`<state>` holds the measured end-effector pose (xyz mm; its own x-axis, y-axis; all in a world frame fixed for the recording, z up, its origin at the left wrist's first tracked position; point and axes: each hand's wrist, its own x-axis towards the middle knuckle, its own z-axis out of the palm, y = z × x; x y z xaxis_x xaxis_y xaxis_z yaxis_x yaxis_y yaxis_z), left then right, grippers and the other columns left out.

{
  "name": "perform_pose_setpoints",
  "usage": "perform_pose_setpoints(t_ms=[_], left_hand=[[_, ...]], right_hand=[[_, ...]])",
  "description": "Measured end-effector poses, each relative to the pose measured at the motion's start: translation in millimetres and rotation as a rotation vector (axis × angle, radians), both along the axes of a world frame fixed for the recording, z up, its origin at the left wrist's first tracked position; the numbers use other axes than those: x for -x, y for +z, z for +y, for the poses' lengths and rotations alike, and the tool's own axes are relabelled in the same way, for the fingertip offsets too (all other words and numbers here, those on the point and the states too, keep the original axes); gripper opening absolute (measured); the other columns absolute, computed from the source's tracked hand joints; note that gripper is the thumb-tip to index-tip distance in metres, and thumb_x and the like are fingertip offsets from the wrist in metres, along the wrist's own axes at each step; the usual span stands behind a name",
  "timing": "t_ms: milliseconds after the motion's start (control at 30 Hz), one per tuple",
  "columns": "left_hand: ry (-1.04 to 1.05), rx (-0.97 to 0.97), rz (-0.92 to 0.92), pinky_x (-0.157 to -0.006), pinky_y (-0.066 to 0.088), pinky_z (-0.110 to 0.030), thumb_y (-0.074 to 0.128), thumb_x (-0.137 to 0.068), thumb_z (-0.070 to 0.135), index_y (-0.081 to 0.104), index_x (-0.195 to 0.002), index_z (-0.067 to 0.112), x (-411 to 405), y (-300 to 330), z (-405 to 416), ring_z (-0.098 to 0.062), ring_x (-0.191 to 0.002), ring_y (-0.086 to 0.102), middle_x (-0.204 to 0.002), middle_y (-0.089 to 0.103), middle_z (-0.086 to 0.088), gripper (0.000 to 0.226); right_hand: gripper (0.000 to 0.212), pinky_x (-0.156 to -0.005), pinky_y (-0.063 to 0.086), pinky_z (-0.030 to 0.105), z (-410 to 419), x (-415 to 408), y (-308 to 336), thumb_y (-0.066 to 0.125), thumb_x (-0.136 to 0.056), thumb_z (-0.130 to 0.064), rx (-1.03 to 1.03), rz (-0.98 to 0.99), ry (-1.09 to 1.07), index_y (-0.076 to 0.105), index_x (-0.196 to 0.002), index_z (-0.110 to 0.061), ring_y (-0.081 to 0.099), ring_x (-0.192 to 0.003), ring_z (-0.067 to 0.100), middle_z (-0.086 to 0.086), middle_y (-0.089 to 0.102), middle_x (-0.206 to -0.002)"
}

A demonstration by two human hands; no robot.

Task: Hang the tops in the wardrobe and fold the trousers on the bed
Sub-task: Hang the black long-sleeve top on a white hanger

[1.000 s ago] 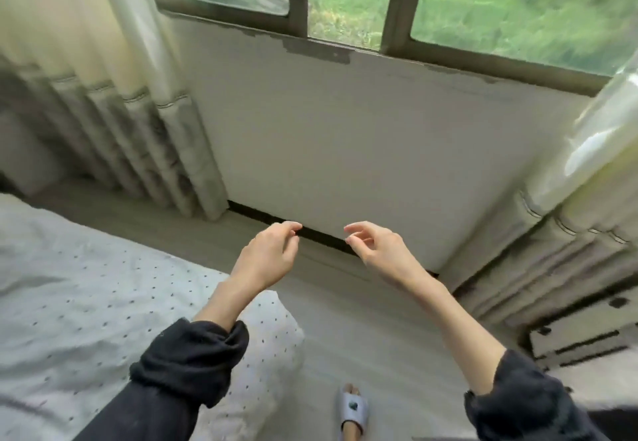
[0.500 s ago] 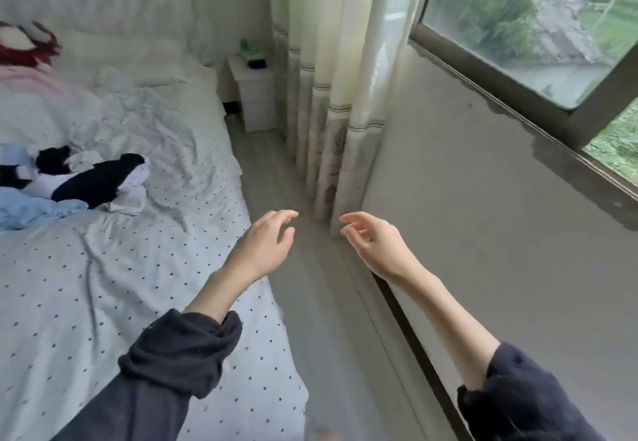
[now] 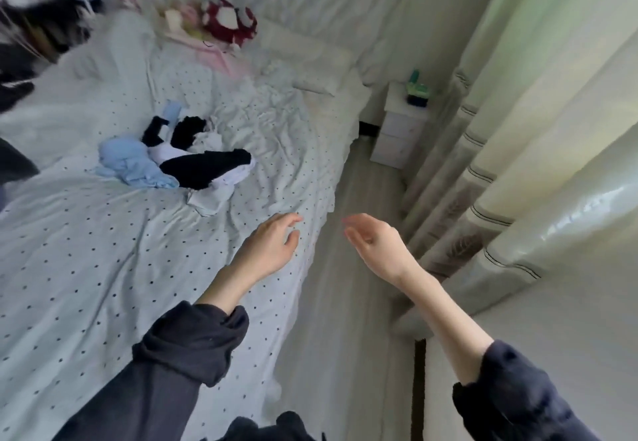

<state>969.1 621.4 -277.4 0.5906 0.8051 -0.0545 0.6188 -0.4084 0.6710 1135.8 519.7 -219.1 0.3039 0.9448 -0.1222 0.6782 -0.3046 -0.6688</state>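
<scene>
A heap of clothes lies in the middle of the bed [image 3: 86, 268], which has a white dotted sheet. In the heap are a light blue garment [image 3: 133, 161], a black and white garment [image 3: 203, 166] and a smaller black and white piece [image 3: 179, 131]. My left hand [image 3: 269, 244] hovers over the bed's right edge, fingers relaxed, holding nothing. Above the floor strip beside the bed, my right hand [image 3: 376, 244] is also relaxed and holds nothing. Both hands are well short of the heap. At the top left, blurred dark clothes [image 3: 41, 16] hang; no wardrobe is clearly seen.
A red and white plush toy [image 3: 229, 21] and pillows [image 3: 310, 54] lie at the bed's head. A white nightstand [image 3: 402, 126] stands in the far corner. Pale curtains [image 3: 518, 130] hang along the right. A narrow strip of wooden floor [image 3: 355, 268] runs between bed and curtains.
The view has swung left from the window wall to the bed, bringing the heap of clothes into sight. Both hands stay raised and empty in front of me.
</scene>
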Motion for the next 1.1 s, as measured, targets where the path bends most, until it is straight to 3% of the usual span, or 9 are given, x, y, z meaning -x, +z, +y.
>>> perform_pose_setpoints(t_ms=[333,433,533,633,833,1100], left_hand=[[0.437,0.021,-0.002,-0.098,0.037,-0.027,0.046,-0.096,0.015,0.051,-0.131,0.01,-73.8,-24.6,158.2,-0.021,-0.12,0.051,-0.131,0.054,-0.01,0.036],[0.567,0.112,0.01,-0.102,0.038,-0.032,0.047,-0.096,0.015,0.051,-0.131,0.008,-95.4,-37.9,193.0,-0.024,-0.121,0.05,-0.132,0.054,-0.011,0.036],[0.662,0.23,0.05,-0.105,0.037,-0.034,0.046,-0.097,0.017,0.05,-0.133,0.013,-103.0,-54.2,223.3,-0.021,-0.122,0.048,-0.134,0.051,-0.008,0.036],[0.785,0.235,0.08,-0.106,0.036,-0.037,0.046,-0.096,0.017,0.048,-0.134,0.014,-93.7,-69.0,264.5,-0.022,-0.125,0.046,-0.134,0.051,-0.008,0.038],[0.946,0.254,0.152,-0.106,0.029,-0.029,0.045,-0.096,0.014,0.042,-0.137,0.013,-68.3,-122.7,374.5,-0.021,-0.13,0.037,-0.142,0.043,-0.005,0.041],[0.971,0.292,0.392,-0.095,0.041,-0.031,0.044,-0.092,0.005,0.045,-0.136,0.015,-39.0,-204.5,468.0,-0.021,-0.118,0.047,-0.137,0.046,-0.004,0.045]], right_hand=[[0.028,-0.084,0.041,0.021,230.2,-95.4,-25.7,0.047,-0.097,-0.015,0.057,0.085,0.424,0.056,-0.124,-0.011,0.061,-0.101,0.021,0.008,0.068,-0.111],[0.028,-0.074,0.038,0.015,298.6,-124.5,-35.5,0.047,-0.098,-0.017,0.104,0.09,0.518,0.056,-0.125,-0.014,0.06,-0.096,0.018,0.006,0.067,-0.108],[0.028,-0.075,0.038,0.014,367.4,-136.2,-46.0,0.046,-0.098,-0.017,0.142,0.083,0.606,0.055,-0.125,-0.014,0.058,-0.095,0.016,0.007,0.066,-0.11],[0.03,-0.082,0.041,0.02,430.4,-126.5,-61.1,0.045,-0.099,-0.017,0.196,0.098,0.713,0.053,-0.127,-0.014,0.058,-0.101,0.016,0.008,0.065,-0.114],[0.034,-0.087,0.038,0.021,558.7,-90.3,-125.9,0.04,-0.099,-0.021,0.266,0.014,0.897,0.05,-0.131,-0.015,0.055,-0.113,0.017,0.002,0.06,-0.123],[0.037,-0.098,0.041,0.029,671.6,-37.9,-220.6,0.041,-0.099,-0.019,0.365,-0.063,1.021,0.047,-0.134,-0.011,0.053,-0.118,0.019,0.007,0.056,-0.13]])
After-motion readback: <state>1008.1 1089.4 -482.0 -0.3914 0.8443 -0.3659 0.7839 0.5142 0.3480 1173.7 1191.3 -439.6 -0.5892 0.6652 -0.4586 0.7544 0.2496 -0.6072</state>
